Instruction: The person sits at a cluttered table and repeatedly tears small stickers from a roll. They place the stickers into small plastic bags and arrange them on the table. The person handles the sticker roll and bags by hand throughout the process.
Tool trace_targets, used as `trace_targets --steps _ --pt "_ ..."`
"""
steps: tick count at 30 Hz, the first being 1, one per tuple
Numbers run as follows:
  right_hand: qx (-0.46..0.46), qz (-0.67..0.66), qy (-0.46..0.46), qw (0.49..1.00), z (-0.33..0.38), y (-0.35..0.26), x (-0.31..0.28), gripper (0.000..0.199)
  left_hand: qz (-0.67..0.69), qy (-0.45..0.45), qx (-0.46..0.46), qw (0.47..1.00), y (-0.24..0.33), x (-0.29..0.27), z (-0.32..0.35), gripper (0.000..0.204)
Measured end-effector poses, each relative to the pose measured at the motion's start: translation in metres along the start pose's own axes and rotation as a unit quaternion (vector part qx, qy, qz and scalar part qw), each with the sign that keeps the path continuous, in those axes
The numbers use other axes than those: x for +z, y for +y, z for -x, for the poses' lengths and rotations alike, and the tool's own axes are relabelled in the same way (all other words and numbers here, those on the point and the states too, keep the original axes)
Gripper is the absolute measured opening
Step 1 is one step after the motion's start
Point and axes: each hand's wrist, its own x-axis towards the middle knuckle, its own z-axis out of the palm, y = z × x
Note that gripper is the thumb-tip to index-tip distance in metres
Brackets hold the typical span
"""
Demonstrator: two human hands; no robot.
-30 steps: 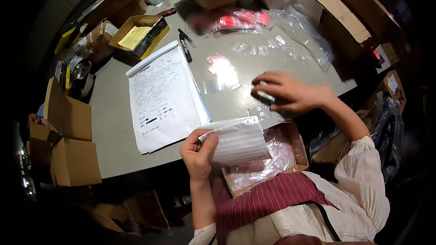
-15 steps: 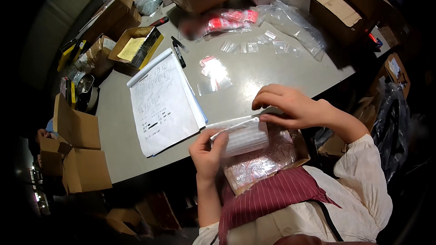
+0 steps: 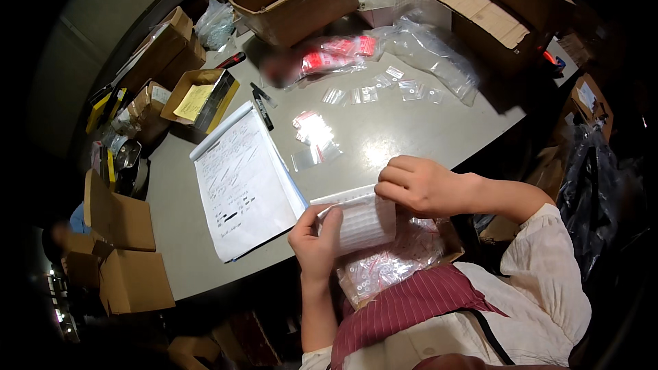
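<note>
Sheet [image 3: 364, 225] (white) runs from left hand [image 3: 317, 238] to right hand [image 3: 419, 185].

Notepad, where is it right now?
In the head view, the notepad lies left of centre on the grey table, just left of the left hand, with a black marker by its top right corner.

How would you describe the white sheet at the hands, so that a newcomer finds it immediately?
From the grey table, go to its near edge. There the left hand holds the white sheet, with the right hand at its upper right corner. Unlike the handwritten notepad lying to its left, this sheet is hand-held, with faint rows across it.
</note>
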Motion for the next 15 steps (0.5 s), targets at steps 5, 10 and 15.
trace_targets --steps 5,10,15 --pt "0.136 -0.039 0.019 0.990 0.009 0.087 -0.040 0.019 0.032 -0.008 -0.037 0.999 -0.003 -0.006 -0.008 0.011" --pt "0.247 -0.005 -0.154 0.957 0.035 0.178 -0.078 0.016 0.016 -0.023 -0.014 1.000 -0.010 -0.006 -0.010 0.011" --pt "0.258 -0.020 -0.229 0.938 0.029 0.181 -0.076 0.020 0.024 -0.029 -0.012 0.999 -0.007 -0.006 -0.010 0.012"
